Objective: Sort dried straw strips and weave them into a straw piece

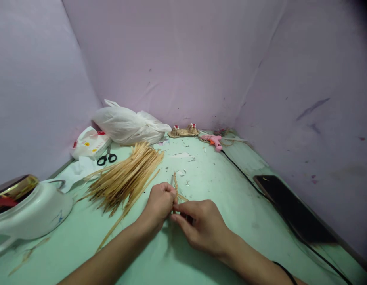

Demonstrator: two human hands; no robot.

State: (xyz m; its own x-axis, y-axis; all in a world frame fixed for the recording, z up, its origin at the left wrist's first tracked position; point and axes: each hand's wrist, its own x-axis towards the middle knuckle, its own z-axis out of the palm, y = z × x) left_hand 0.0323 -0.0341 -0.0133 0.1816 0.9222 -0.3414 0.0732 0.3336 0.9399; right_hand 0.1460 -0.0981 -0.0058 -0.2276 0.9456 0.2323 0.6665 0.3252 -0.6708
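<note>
A thin braided strand of straw [175, 181] stands up between my hands near the middle of the green table. My left hand [162, 201] is closed around the strand, its fingers curled. Just below and to the right, my right hand [203, 223] pinches the lower part of the strand between thumb and forefinger. A loose end of straw sticks out to the right above my right knuckles. Left of my hands lies a fanned bundle of dry straw strips [127, 178], with one long strip trailing toward the front edge.
Black-handled scissors [107, 159], a tissue pack [91, 145] and a white plastic bag [128, 123] lie back left. A white pot [35, 211] stands left. Behind are a woven straw piece [183, 132] and a pink glue gun [215, 142]. A dark phone [293, 208] lies right, beside a black cable.
</note>
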